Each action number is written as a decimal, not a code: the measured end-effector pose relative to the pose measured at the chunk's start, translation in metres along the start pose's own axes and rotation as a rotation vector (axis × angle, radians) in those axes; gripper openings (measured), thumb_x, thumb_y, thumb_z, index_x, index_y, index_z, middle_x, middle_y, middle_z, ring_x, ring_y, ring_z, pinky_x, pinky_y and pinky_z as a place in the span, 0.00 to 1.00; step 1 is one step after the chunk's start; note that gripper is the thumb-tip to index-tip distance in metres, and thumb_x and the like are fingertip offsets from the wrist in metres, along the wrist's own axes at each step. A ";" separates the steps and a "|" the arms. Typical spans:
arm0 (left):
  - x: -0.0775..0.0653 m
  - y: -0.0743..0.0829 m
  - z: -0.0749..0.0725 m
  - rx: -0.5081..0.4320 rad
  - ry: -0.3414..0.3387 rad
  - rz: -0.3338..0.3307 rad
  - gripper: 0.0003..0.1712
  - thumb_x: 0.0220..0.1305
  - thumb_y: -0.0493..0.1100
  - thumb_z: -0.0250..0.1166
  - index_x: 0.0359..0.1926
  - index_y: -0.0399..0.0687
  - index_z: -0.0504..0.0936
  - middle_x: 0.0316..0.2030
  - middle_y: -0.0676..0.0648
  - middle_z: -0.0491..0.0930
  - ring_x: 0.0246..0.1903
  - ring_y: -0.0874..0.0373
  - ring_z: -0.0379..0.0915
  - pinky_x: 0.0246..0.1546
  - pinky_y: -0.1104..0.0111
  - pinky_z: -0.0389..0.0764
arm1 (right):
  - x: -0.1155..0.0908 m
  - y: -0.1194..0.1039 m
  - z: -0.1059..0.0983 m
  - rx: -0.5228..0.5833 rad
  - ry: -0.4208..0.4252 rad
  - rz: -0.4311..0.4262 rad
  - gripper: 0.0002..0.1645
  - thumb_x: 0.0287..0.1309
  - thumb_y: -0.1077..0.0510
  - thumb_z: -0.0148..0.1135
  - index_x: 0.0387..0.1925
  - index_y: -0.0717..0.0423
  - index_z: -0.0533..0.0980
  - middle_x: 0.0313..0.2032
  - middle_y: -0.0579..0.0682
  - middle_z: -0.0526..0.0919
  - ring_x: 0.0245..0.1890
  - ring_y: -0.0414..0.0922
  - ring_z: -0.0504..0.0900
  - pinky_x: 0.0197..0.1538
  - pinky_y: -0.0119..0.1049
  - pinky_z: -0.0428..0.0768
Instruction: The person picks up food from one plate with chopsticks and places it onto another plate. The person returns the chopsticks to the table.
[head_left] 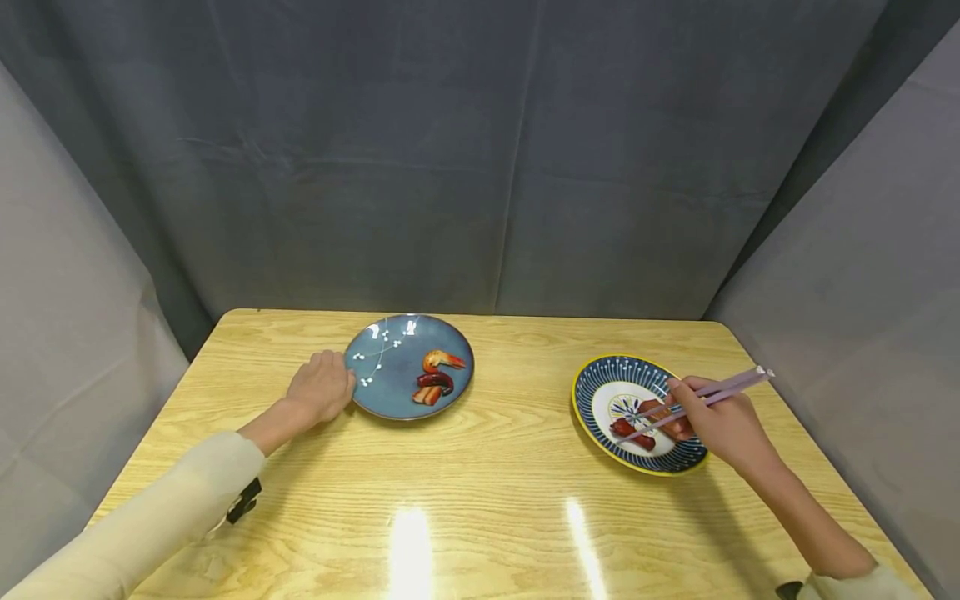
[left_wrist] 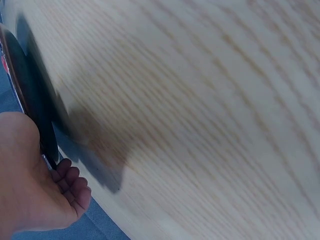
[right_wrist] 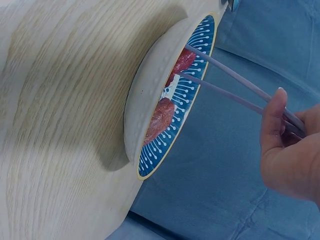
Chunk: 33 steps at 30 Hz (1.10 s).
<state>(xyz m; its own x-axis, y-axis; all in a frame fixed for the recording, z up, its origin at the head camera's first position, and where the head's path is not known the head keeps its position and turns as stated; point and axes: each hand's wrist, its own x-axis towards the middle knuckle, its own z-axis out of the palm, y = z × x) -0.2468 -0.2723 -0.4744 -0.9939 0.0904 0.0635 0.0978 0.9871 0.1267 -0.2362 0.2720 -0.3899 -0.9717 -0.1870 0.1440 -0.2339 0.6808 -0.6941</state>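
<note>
1. Pale sleeve [head_left: 142, 525] covers the left arm.
2. Left hand [head_left: 321, 388] holds the blue plate [head_left: 392, 379] by its edge.
3. Right hand [head_left: 722, 425] holds two purple chopsticks [right_wrist: 230, 73]; their tips are by red food [right_wrist: 184, 61] in a patterned dish [head_left: 596, 400].
4. Brown food [right_wrist: 161, 120] is there too.
5. Shrimp [head_left: 438, 360] and two other bits [head_left: 437, 382] lie on the plate.

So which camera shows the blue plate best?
The head view: it shows nearly the whole top of the blue plate, with the food on it. The left wrist view catches mostly its underside and rim, partly behind the left hand. The right wrist view has at most a sliver at its top edge, too little to be sure.
</note>
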 end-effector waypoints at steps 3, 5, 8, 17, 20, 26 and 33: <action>0.000 -0.001 0.001 0.000 0.000 0.000 0.18 0.74 0.44 0.45 0.36 0.30 0.69 0.30 0.40 0.64 0.34 0.44 0.66 0.35 0.52 0.75 | 0.000 0.000 0.000 0.005 0.016 0.002 0.25 0.76 0.49 0.47 0.31 0.64 0.78 0.21 0.52 0.80 0.19 0.42 0.80 0.23 0.34 0.80; 0.000 -0.001 0.001 0.001 -0.004 0.001 0.18 0.74 0.44 0.45 0.36 0.30 0.68 0.30 0.40 0.64 0.34 0.44 0.66 0.35 0.52 0.75 | -0.001 0.000 0.001 0.024 0.026 0.014 0.25 0.76 0.49 0.47 0.32 0.66 0.78 0.20 0.53 0.80 0.19 0.41 0.80 0.23 0.34 0.80; -0.001 0.000 0.001 0.006 -0.005 0.006 0.18 0.74 0.44 0.45 0.36 0.29 0.68 0.30 0.40 0.64 0.33 0.44 0.65 0.35 0.52 0.75 | -0.002 0.001 0.002 0.063 0.050 0.038 0.26 0.76 0.49 0.48 0.33 0.68 0.77 0.21 0.56 0.80 0.19 0.43 0.80 0.23 0.34 0.81; 0.000 0.000 0.000 0.004 0.004 0.002 0.18 0.74 0.44 0.46 0.35 0.30 0.68 0.29 0.40 0.64 0.32 0.45 0.65 0.34 0.52 0.75 | -0.004 0.004 0.005 0.040 0.139 0.035 0.30 0.76 0.45 0.46 0.30 0.67 0.76 0.20 0.57 0.81 0.17 0.47 0.81 0.21 0.35 0.79; 0.001 0.000 0.000 0.006 0.007 0.006 0.18 0.74 0.43 0.46 0.34 0.30 0.68 0.29 0.40 0.64 0.32 0.45 0.65 0.33 0.52 0.75 | -0.003 0.004 0.006 0.029 0.173 0.020 0.30 0.76 0.45 0.46 0.28 0.66 0.76 0.19 0.57 0.81 0.16 0.46 0.81 0.19 0.35 0.78; 0.001 -0.001 0.000 0.002 0.003 0.001 0.18 0.74 0.44 0.45 0.34 0.31 0.67 0.30 0.40 0.64 0.33 0.44 0.65 0.34 0.52 0.75 | -0.002 0.002 0.006 0.065 0.223 0.013 0.30 0.76 0.46 0.47 0.28 0.68 0.77 0.19 0.58 0.81 0.15 0.44 0.81 0.18 0.32 0.78; 0.002 -0.001 0.000 -0.001 -0.002 -0.001 0.18 0.74 0.44 0.44 0.35 0.30 0.68 0.30 0.39 0.64 0.34 0.44 0.66 0.35 0.51 0.75 | -0.001 -0.002 0.004 0.080 0.245 0.000 0.31 0.76 0.46 0.47 0.28 0.67 0.78 0.18 0.55 0.81 0.15 0.45 0.81 0.17 0.32 0.77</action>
<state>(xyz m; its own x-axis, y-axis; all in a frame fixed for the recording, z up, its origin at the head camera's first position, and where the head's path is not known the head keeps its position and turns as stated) -0.2485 -0.2735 -0.4747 -0.9941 0.0896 0.0613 0.0969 0.9871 0.1276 -0.2347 0.2679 -0.3919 -0.9528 -0.0029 0.3036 -0.2397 0.6212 -0.7461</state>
